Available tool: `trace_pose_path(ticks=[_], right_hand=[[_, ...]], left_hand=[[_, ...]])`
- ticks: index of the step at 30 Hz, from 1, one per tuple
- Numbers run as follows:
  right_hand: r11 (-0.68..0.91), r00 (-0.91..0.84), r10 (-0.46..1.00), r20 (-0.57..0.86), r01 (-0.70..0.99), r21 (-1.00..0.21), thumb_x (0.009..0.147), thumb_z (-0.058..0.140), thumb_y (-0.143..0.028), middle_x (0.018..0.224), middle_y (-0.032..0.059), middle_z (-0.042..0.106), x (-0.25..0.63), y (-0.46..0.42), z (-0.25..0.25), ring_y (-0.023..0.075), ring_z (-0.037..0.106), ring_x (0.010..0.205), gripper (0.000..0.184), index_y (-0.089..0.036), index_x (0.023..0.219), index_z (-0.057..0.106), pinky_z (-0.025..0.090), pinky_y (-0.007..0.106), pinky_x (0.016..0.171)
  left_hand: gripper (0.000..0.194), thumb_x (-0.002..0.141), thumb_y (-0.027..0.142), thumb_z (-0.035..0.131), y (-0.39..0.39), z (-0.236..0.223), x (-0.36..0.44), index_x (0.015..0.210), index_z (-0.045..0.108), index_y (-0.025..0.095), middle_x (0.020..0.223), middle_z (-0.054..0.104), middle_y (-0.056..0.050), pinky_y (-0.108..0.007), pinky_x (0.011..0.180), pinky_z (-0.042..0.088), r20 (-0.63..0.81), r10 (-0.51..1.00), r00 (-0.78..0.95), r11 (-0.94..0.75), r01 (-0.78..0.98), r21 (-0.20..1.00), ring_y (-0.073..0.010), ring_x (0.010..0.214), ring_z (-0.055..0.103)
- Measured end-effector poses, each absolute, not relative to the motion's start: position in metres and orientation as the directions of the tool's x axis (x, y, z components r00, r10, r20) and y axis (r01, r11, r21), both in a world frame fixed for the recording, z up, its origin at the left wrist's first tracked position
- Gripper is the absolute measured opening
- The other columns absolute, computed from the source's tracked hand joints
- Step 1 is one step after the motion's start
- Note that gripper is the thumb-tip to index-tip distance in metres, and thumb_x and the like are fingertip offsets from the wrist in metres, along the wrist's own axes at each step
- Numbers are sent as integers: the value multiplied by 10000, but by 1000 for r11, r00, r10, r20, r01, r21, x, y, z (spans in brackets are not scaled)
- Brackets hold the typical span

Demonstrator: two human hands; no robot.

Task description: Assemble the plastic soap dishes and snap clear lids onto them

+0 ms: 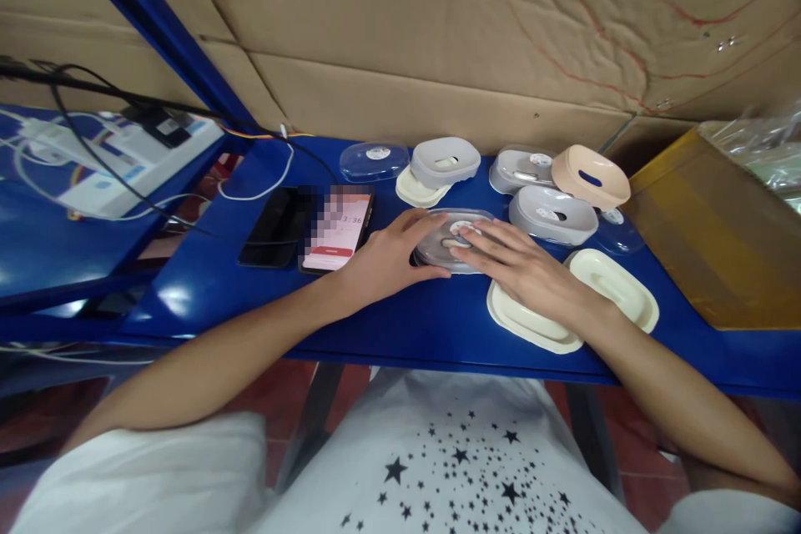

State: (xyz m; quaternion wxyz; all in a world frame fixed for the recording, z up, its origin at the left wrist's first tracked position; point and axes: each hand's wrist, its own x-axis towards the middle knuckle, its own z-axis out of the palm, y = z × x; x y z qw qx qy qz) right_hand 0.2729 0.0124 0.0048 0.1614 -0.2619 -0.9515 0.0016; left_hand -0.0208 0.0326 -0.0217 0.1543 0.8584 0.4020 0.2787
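Observation:
A grey soap box with a clear lid (447, 254) and a round white label lies on the blue table in front of me. My left hand (391, 254) grips its left end, thumb on the near side and fingers on the far side. Across the lid's right part rests my right hand (526, 267), its fingers stretched out and slightly apart. Two cream trays (619, 288) lie beneath and beside my right hand and wrist. Just behind are a grey soap dish (554, 217), a peach dish (588, 175) and a lidded grey one (516, 171).
At the back sit a clear lid (372, 163), a grey dish (447, 158) and a cream tray (419, 188). Two phones lie left, one black (272, 225) and one lit (338, 229). A cardboard box (707, 234) stands right. Cables trail from a power strip (143, 167).

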Motion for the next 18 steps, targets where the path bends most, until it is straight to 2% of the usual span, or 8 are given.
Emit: trace_pose_path(ticks=[5, 8, 14, 18], right_hand=[[851, -803, 519, 294, 518, -89, 1025, 528, 21, 1734, 100, 479, 271, 11, 3, 314, 415, 1632, 771, -295, 1716, 393, 422, 625, 1311], [835, -783, 543, 304, 543, -92, 1031, 567, -15, 1713, 96, 516, 269, 10, 1, 316, 442, 1616, 712, -287, 1681, 462, 443, 607, 1302], [841, -792, 529, 305, 537, -63, 988, 536, 56, 1714, 120, 510, 266, 8, -3, 346, 428, 1622, 737, -239, 1662, 488, 445, 638, 1287], [851, -795, 512, 325, 520, -67, 998, 531, 48, 1712, 111, 513, 265, 9, -2, 325, 426, 1625, 736, -253, 1667, 476, 437, 635, 1296]], left_hand=[[832, 889, 482, 911, 32, -20, -20, 1584, 485, 317, 1553, 572, -122, -515, 1128, 603, 323, 780, 536, -621, 601, 502, -364, 1405, 648], [811, 911, 453, 870, 32, -19, -20, 1591, 448, 323, 1566, 525, -131, -525, 1113, 608, 283, 786, 550, -607, 595, 527, -367, 1388, 652], [774, 913, 391, 825, 34, -19, -22, 1567, 421, 302, 1531, 490, -143, -568, 1214, 512, 267, 764, 587, -609, 521, 598, -362, 1415, 599], [767, 951, 509, 809, 36, -17, -26, 1567, 406, 295, 1546, 489, -160, -577, 1235, 476, 254, 745, 617, -613, 485, 624, -370, 1443, 563]])
